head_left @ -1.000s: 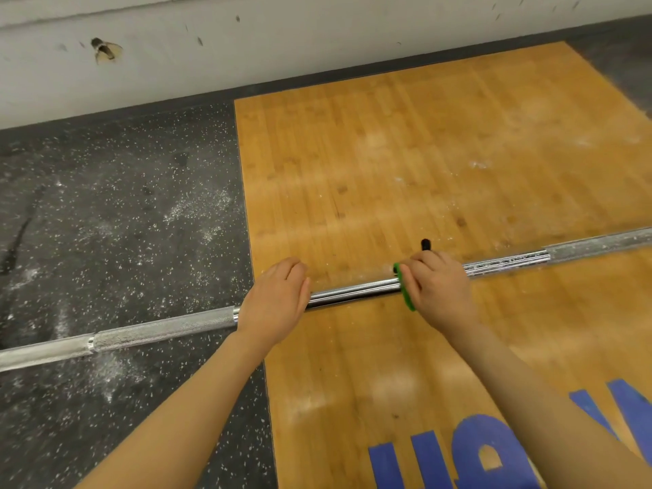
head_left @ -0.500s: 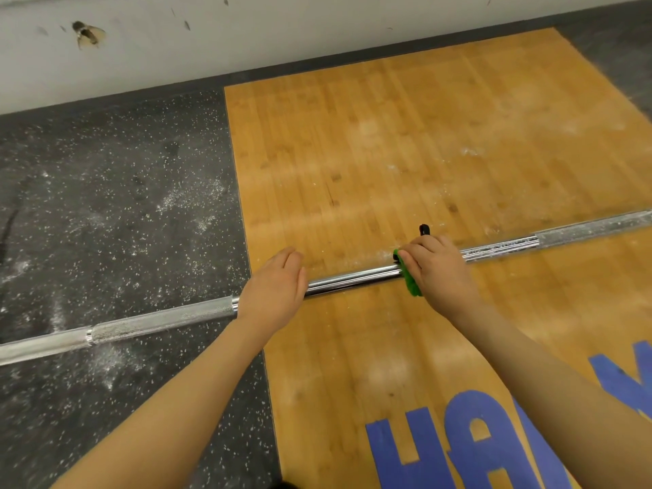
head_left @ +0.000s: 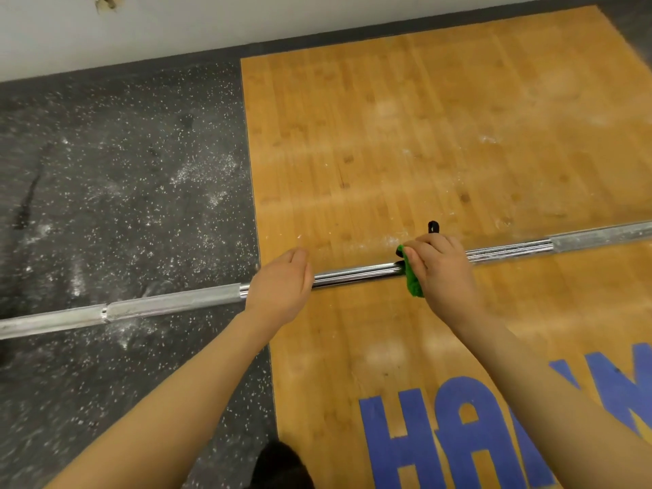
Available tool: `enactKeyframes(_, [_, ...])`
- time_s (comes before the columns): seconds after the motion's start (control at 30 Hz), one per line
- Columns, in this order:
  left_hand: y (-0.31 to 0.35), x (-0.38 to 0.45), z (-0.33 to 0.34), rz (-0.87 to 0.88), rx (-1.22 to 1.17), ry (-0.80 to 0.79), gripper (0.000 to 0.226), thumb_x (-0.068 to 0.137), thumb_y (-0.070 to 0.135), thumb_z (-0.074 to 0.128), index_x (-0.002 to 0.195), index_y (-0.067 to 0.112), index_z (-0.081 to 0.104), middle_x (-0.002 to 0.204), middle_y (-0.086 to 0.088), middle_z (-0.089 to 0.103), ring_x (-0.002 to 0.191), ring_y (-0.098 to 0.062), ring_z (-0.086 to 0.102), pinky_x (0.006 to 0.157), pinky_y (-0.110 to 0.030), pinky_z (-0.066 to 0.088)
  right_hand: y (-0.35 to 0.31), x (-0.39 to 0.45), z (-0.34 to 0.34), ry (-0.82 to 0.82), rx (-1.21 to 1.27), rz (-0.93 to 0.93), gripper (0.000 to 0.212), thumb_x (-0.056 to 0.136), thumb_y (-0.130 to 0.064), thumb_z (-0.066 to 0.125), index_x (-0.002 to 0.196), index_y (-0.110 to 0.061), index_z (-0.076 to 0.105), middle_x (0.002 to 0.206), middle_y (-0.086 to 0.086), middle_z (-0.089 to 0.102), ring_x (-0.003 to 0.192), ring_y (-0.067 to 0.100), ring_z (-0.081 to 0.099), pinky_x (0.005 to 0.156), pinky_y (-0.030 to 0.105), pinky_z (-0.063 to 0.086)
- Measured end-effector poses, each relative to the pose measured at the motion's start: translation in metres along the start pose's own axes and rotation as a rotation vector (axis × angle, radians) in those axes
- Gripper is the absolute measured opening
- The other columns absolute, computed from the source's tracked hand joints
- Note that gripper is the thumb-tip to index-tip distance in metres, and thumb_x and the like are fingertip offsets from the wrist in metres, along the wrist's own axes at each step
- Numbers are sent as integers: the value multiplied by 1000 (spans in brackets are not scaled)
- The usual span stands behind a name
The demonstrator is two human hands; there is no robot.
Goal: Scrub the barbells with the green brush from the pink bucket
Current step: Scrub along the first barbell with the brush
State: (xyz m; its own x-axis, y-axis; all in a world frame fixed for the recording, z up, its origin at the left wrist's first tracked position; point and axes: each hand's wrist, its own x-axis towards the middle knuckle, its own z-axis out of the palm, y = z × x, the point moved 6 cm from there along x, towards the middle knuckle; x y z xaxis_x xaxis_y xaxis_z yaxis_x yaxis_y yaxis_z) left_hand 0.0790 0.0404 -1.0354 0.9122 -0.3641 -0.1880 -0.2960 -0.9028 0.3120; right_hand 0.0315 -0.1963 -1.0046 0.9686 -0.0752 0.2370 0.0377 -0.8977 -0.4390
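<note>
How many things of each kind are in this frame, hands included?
Barbell: 1
Brush: 1
Hands: 2, the left hand on the barbell, the right hand holding the brush
Total: 4

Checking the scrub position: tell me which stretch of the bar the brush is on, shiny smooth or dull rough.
The shiny smooth middle stretch: the green brush in the right hand sits there, unlike the dull rough stretches at either side.
</note>
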Motion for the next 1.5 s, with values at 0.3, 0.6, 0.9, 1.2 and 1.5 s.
enactKeyframes(0.3, [10,-31,7,0,47,131,52,95,32,21,115,3,59,115,-13,66,78,-33,64,61,-36,48,1,-7,-9,28,88,18,42,100,-31,38,103,-6,71,102,9,64,94,29,52,81,25,32])
enactKeyframes(0.6, [25,-80,23,28,171,127,46,98,33,30,104,5,65,134,-19,55,112,-32,62,82,-39,53,-3,-33,-9,52,149,82,49,99,-35,34,101,-5,72,98,9,63,90,30,52,77,19,24])
enactKeyframes(0.9, [11,-98,10,39,158,158,49,97,33,31,115,3,64,126,-17,60,109,-33,62,84,-42,53,-54,-61,8,20,64,-107,38,95,-32,43,95,-6,71,90,8,66,82,29,57,75,32,39])
enactKeyframes(1.2, [10,-108,23,5,97,160,47,97,33,32,107,5,68,120,-13,65,101,-29,66,79,-37,55,-95,-105,52,-95,-54,-323,31,96,-34,46,94,-16,71,86,0,63,76,22,57,58,33,44])
enactKeyframes(1.5, [13,-115,26,-18,100,140,48,96,33,31,107,5,69,120,-12,65,100,-28,67,76,-36,55,-31,-95,22,-73,-100,-257,38,97,-29,45,70,-12,66,69,2,59,61,21,48,51,31,41])
